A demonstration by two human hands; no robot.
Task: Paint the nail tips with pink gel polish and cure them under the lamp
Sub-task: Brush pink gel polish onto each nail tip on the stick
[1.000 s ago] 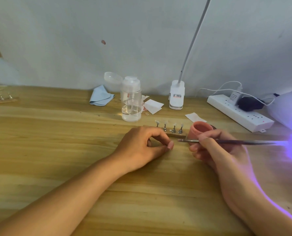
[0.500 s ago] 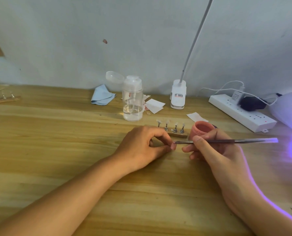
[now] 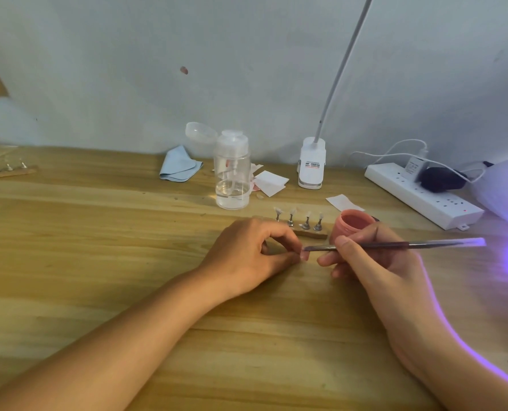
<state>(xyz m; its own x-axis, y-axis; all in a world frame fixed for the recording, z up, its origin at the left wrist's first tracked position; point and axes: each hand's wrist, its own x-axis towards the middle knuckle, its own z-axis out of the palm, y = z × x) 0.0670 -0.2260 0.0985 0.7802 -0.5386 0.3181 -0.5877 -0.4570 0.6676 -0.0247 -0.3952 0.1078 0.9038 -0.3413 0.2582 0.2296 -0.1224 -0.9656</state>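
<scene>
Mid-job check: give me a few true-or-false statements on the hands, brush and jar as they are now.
1. The right hand holds the brush. True.
2. The pink gel jar has its lid on. False: it stands open.
3. The brush tip points toward the left hand. True.
4. The wooden strip carries six stands. False: four show.
5. The clear bottle stands right of the jar. False: it stands left of it.
</scene>
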